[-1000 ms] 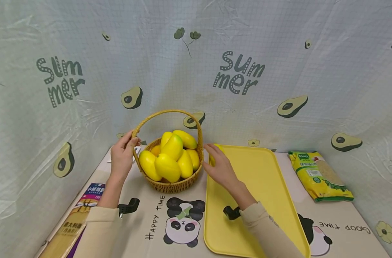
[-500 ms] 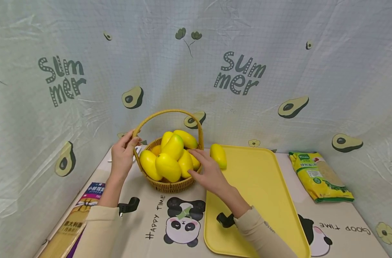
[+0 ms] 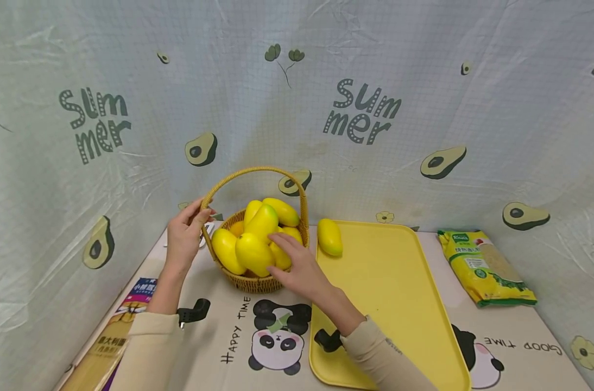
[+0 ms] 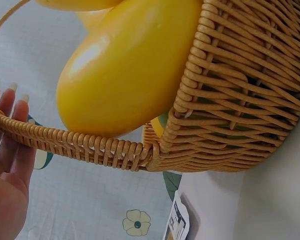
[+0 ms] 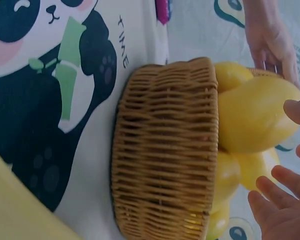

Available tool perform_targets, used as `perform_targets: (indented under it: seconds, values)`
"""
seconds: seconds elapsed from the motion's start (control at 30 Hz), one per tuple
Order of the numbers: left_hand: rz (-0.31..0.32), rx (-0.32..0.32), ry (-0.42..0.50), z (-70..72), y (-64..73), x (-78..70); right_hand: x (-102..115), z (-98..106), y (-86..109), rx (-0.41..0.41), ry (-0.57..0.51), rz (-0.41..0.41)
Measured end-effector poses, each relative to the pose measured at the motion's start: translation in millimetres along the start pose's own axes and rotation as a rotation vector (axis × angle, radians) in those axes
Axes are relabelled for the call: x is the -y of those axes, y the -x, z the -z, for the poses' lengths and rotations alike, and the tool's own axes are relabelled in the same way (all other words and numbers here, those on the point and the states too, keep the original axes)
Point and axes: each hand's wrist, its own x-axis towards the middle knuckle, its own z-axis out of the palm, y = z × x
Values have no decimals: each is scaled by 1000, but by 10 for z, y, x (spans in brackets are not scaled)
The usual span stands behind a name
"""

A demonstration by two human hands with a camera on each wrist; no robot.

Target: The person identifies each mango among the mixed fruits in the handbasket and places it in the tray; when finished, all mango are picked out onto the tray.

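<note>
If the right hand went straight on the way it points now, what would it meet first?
Most likely the front mango in the basket: the right hand points at it in the head view, though whether they already touch is unclear.

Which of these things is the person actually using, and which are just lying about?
Likely part of the job:
wicker basket
mangoes in it
yellow tray
single mango on the tray
left hand, holding the basket's handle
right hand, at the mangoes

Seemingly just lying about:
yellow-green bag
pasta pack

Right fingers (image 5: 276,193) near large yellow mangoes (image 5: 255,117) in a wicker basket (image 5: 165,145).
</note>
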Motion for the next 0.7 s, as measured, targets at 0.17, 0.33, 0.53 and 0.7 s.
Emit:
perform_targets:
  seconds: [0.17,0.33,0.53,0.7]
  values:
    - [4,0,2,15,-17,44,39,-68,3,10,-14,-14]
    - [21,7,6,36,-88,214,62,-134,7,1,-30,-5]
    - [15,30,6,70,-148,340,93,-219,-19,-56,-34,13]
    - [11,33,21,94,-157,354,134,-306,-26,-106,0,6]
